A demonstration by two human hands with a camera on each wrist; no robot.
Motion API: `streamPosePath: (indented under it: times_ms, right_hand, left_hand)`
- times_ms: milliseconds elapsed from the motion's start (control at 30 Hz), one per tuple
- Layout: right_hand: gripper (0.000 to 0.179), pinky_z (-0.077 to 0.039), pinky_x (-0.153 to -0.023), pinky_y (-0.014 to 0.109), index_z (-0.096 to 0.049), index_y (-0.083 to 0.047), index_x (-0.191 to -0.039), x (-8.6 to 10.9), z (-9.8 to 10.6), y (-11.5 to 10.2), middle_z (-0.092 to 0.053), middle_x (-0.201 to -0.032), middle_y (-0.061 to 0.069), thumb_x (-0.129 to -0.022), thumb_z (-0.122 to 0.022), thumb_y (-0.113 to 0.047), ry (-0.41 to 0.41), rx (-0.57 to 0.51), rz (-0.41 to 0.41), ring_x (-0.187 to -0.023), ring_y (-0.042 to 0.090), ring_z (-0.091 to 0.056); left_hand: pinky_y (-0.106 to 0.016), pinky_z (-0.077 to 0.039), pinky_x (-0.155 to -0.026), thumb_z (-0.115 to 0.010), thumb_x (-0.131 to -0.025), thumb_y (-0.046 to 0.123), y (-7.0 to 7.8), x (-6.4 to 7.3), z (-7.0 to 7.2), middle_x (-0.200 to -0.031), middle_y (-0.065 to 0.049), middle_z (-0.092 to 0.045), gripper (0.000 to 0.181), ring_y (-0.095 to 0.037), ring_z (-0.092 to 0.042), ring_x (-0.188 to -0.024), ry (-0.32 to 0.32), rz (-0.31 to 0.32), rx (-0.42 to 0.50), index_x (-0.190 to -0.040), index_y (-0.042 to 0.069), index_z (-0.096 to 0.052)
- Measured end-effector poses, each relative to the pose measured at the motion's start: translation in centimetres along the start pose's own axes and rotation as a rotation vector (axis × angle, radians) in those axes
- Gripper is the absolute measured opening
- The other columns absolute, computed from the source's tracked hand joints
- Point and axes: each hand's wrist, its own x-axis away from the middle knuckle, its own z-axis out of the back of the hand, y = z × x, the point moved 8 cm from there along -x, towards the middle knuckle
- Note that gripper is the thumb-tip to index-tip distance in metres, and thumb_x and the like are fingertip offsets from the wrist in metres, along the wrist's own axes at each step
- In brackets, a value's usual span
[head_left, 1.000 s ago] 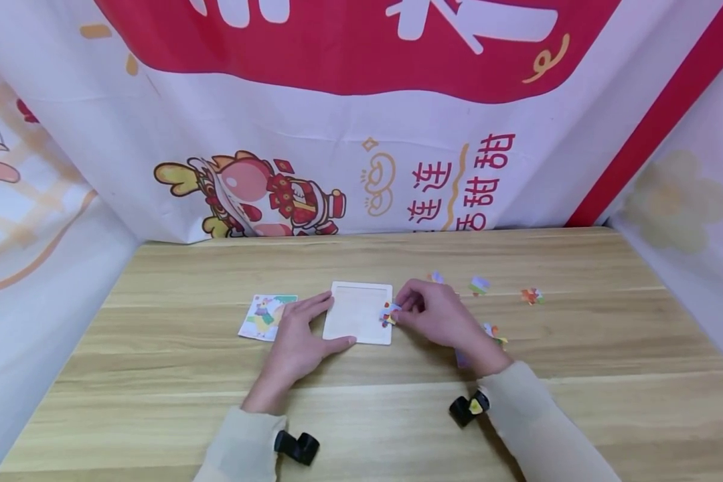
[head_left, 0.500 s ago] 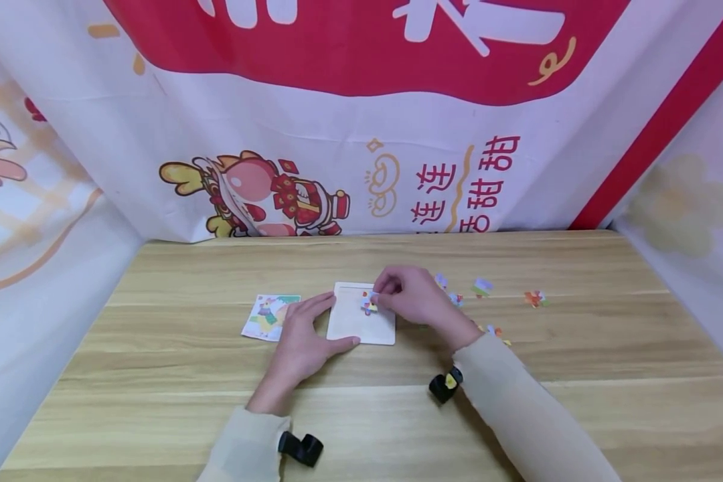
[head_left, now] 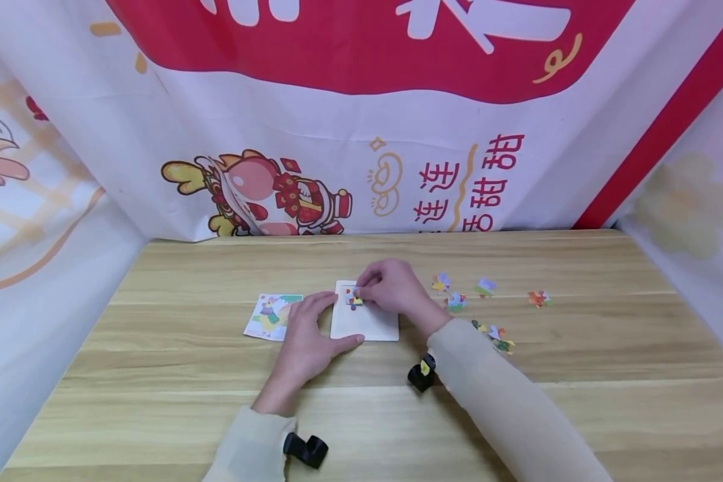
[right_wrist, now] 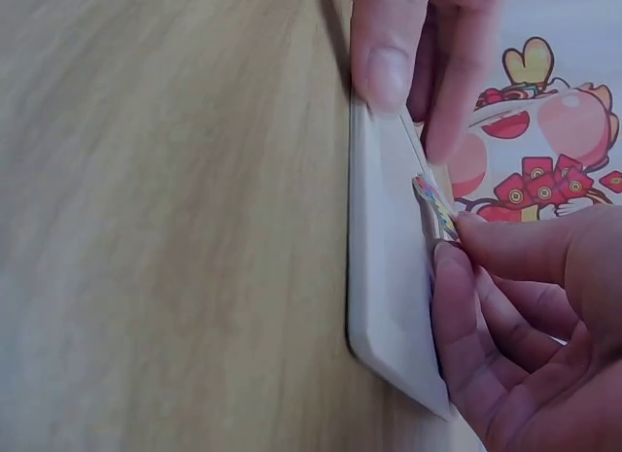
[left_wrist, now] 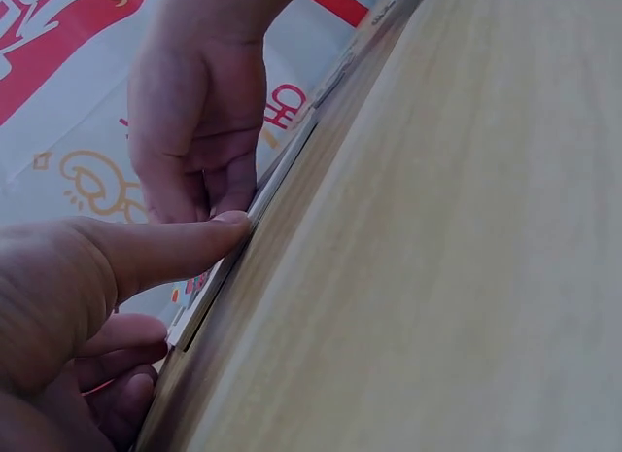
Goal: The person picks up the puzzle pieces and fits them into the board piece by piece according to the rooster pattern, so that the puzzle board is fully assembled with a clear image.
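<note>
A white square puzzle tray (head_left: 370,328) with a raised rim lies flat on the wooden table. My left hand (head_left: 309,338) holds it at the left side, thumb along the front edge and fingers at the far left corner. Between thumb and fingers of my right hand (head_left: 391,288) is a colourful jigsaw piece (head_left: 353,298), pinched over the tray's far left part. From the right wrist, that jigsaw piece (right_wrist: 434,201) appears tilted, close over the tray's floor (right_wrist: 384,238). Part of the piece is hidden by the fingertips.
A printed picture card (head_left: 270,318) lies left of the tray, partly behind the left hand. Several loose jigsaw pieces (head_left: 456,301) are scattered to the right, some near the right sleeve (head_left: 488,381). A printed cloth (head_left: 313,154) hangs along the table's back edge.
My right hand has carried the jigsaw piece leftward from the tray's right rim to its far left part. The left hand has stayed on the tray.
</note>
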Motion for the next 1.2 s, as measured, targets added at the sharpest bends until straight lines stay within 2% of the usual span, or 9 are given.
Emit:
streamPosePath:
  times_ms: [300, 700, 933, 1200]
  right_hand:
    - [0.006, -0.053, -0.072, 0.024, -0.081, -0.011, -0.099, -0.6, -0.3, -0.8, -0.077, -0.089, 0.003, -0.095, -0.082, -0.016, 0.034, 0.073, 0.002, -0.080, 0.016, -0.068]
    - [0.008, -0.056, -0.083, 0.033, -0.079, -0.014, -0.097, -0.9, -0.6, -1.1, -0.076, -0.095, 0.003, -0.095, -0.082, -0.021, 0.065, 0.134, -0.048, -0.090, 0.019, -0.068]
    - [0.010, -0.056, -0.086, 0.035, -0.078, -0.015, -0.095, -0.9, -0.6, -1.1, -0.076, -0.097, 0.002, -0.095, -0.083, -0.023, 0.070, 0.144, -0.070, -0.094, 0.021, -0.067]
    - [0.012, -0.056, -0.085, 0.036, -0.076, -0.015, -0.096, -0.9, -0.6, -0.8, -0.075, -0.099, 0.003, -0.093, -0.084, -0.024, 0.073, 0.178, -0.096, -0.095, 0.021, -0.067]
  left_hand:
    - [-0.057, -0.038, -0.127, -0.097, -0.081, 0.034, 0.0, -0.1, -0.1, -0.162, -0.009, -0.050, 0.085, -0.033, -0.039, -0.150, 0.003, -0.010, -0.012, -0.153, 0.008, -0.059]
    - [-0.056, -0.039, -0.126, -0.097, -0.080, 0.033, 0.2, -0.1, 0.3, -0.160, -0.010, -0.052, 0.084, -0.033, -0.041, -0.147, 0.017, -0.028, -0.020, -0.152, 0.007, -0.060]
    - [-0.056, -0.039, -0.126, -0.096, -0.081, 0.033, 0.2, -0.1, 0.2, -0.160, -0.010, -0.051, 0.084, -0.033, -0.040, -0.147, 0.006, -0.029, -0.026, -0.152, 0.007, -0.060]
    - [-0.055, -0.040, -0.124, -0.096, -0.082, 0.034, 0.4, -0.1, 0.0, -0.160, -0.009, -0.049, 0.085, -0.033, -0.040, -0.147, -0.013, -0.061, -0.043, -0.154, 0.007, -0.058]
